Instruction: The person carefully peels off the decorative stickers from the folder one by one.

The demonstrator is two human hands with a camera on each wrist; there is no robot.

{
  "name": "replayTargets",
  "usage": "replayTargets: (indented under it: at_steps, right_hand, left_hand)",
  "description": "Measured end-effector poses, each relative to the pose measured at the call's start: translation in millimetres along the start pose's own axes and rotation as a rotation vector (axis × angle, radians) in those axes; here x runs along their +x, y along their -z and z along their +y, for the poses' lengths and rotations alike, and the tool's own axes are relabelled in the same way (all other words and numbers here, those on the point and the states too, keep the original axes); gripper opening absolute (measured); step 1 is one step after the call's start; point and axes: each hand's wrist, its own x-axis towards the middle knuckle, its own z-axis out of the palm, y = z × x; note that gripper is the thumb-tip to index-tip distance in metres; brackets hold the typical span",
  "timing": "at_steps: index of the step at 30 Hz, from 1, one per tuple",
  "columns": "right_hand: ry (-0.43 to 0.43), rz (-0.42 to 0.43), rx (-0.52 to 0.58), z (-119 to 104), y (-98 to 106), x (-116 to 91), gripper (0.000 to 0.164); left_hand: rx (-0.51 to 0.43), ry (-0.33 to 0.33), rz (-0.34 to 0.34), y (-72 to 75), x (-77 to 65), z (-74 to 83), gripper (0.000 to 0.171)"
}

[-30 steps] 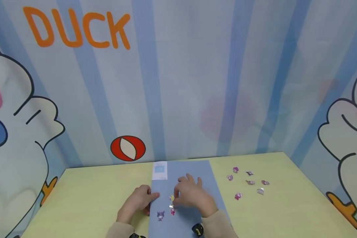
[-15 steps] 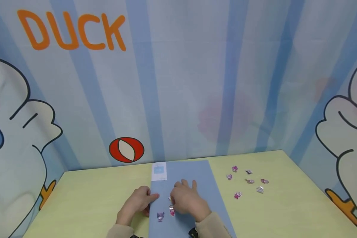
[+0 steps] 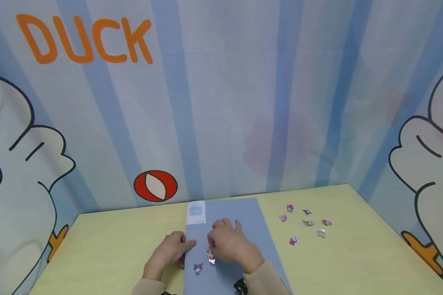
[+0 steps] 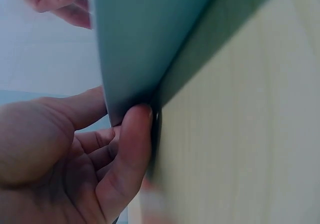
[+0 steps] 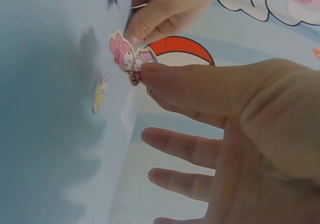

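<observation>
My left hand (image 3: pixel 171 248) grips the left edge of a blue board (image 3: pixel 245 217), thumb on top and fingers curled under it in the left wrist view. Over the board, my right hand (image 3: pixel 231 245) pinches a pink-hooded character sticker (image 5: pixel 125 58) between thumb and forefinger, its other fingers spread. A yellow sticker (image 5: pixel 100 95) lies on the board; the right hand hides it in the head view. A purple character sticker (image 3: pixel 198 268) lies nearer the front, left of the pinched one.
Several small shiny stickers (image 3: pixel 308 223) lie scattered on the pale yellow table (image 3: pixel 354 258) right of the board. A white label (image 3: pixel 196 212) sits at the board's far left corner. A striped cloth backdrop (image 3: pixel 229 102) stands behind the table.
The right hand has shifted a little left and now covers the yellow sticker in the head view. The pink sticker stays in its pinch; the left hand keeps its hold on the edge.
</observation>
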Motion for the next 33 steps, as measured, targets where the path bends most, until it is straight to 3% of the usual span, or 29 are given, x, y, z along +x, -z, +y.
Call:
replayTargets:
  at_steps: [8,19,26,33]
  right_hand:
    - [0.022,0.060,0.024,11.4,17.2,-4.5,0.025]
    - [-0.010,0.148,0.122,36.1,37.5,-13.7,0.019]
    - [-0.039,0.196,0.107,50.8,49.2,-17.7,0.020]
    - [-0.092,0.204,0.090,80.5,55.2,-24.0,0.022]
  left_hand:
    - [-0.017,0.002,-0.005,-0.1,1.8,0.7,0.026]
    - [-0.010,0.017,-0.005,0.9,-0.2,1.5,0.027]
    - [-0.006,0.001,0.004,1.2,-1.4,1.9,0.027]
    - [-0.008,-0.003,0.003,0.0,-0.9,1.7,0.026]
